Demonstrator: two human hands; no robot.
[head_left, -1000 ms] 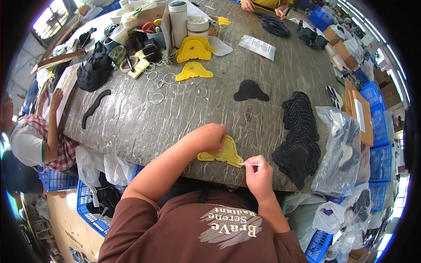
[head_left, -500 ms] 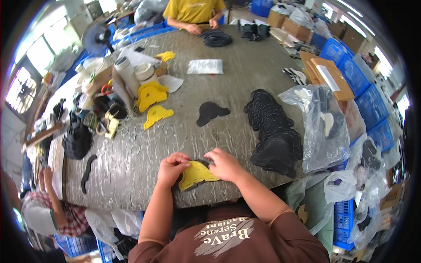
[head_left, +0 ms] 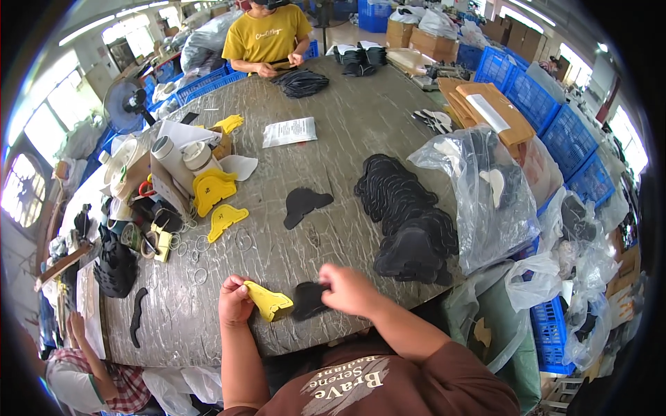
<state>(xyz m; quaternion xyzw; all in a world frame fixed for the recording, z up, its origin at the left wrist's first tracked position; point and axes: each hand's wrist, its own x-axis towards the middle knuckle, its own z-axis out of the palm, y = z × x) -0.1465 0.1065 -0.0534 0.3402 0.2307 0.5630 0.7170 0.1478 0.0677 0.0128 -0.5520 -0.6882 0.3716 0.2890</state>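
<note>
My left hand (head_left: 237,303) is closed on one end of a yellow curved template (head_left: 268,301), tilted up off the table near its front edge. To its right is a black shaped piece (head_left: 309,300), a little blurred. My right hand (head_left: 345,289) pinches that piece at its upper right edge; the fingertips are partly hidden. Farther in, a single black piece (head_left: 305,206) of similar outline lies flat. A long overlapping stack of black pieces (head_left: 415,249) stands to the right of my right hand.
More yellow templates (head_left: 226,219) lie at left, beside a cluttered box with a white bottle (head_left: 171,157). A black strip (head_left: 139,317) is near the left edge. Clear plastic bags (head_left: 479,208) cover the right edge. Across the table a person in yellow (head_left: 267,38) handles black pieces.
The yellow template has come off the black piece and moved left, tilted up in my left hand. My right hand has shifted to the black piece's edge. The whole view has shifted.
</note>
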